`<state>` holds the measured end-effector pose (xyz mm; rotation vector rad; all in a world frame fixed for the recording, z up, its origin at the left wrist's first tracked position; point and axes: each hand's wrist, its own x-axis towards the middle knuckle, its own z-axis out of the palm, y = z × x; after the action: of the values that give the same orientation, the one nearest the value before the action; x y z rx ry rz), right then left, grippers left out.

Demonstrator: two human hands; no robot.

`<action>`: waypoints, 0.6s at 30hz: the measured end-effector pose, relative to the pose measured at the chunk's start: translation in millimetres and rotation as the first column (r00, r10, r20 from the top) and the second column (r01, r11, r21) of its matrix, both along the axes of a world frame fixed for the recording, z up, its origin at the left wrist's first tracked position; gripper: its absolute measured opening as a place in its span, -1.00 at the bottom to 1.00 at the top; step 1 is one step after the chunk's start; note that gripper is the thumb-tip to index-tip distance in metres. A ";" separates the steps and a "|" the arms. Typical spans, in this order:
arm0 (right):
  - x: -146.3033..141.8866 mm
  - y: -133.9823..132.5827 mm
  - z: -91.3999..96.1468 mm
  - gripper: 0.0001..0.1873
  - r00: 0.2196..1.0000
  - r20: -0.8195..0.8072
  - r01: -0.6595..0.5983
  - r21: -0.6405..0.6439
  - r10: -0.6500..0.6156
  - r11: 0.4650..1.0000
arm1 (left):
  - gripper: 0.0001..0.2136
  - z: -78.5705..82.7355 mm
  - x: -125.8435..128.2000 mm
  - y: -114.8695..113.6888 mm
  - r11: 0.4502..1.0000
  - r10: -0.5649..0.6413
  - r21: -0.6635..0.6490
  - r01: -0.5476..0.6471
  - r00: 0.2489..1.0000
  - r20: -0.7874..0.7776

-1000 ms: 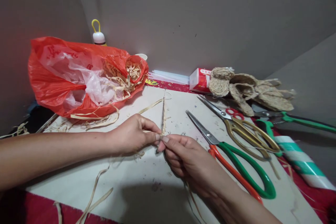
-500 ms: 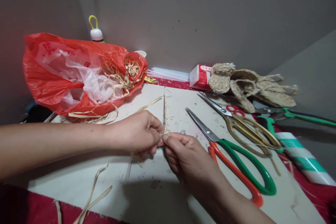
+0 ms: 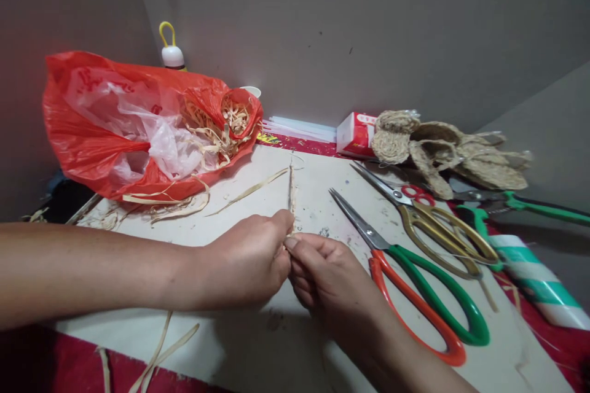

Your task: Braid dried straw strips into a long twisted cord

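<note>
A thin straw cord lies along the white board, running away from me from my fingers to a fine wire loop at its far end. My left hand is closed at the cord's near end, knuckles up, its fingertips mostly hidden. Right against it, my right hand pinches the same end between thumb and forefinger. A loose flat straw strip rests on the board just beyond my left hand. Scissors with orange and green handles lie to the right of my right hand, blades pointing away.
At the far left a red plastic bag holds straw strips. Gold-handled scissors, green-handled cutters and a green-striped white roll lie right. Woven straw pieces lean by a red-and-white box near the wall.
My left hand has turned over and moved slightly down toward me, its fingers now curled in a fist beside the right hand. The right hand keeps its pinch almost unmoved.
</note>
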<state>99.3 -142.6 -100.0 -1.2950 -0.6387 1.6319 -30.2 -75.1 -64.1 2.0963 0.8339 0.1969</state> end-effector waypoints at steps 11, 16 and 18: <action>2.4 1.7 0.8 -0.71 0.999 -0.033 0.024 0.008 -0.023 1.000 | -0.87 24.6 -3.9 21.1 0.992 0.045 -0.119 -0.041 0.998 0.033; 5.1 3.0 2.2 -0.70 0.999 0.012 -0.041 0.048 0.041 0.998 | -0.86 9.0 -0.4 30.5 0.850 0.008 -0.526 0.004 1.000 0.019; 7.1 3.2 2.8 -0.66 0.997 0.037 -0.065 0.043 0.063 0.997 | -0.87 2.1 0.9 27.8 0.785 -0.034 -0.619 0.029 0.999 0.003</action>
<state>106.4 -139.3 -97.1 -1.2856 -0.7403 1.6410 -29.4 -47.3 -62.0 1.4808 0.7386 -0.1023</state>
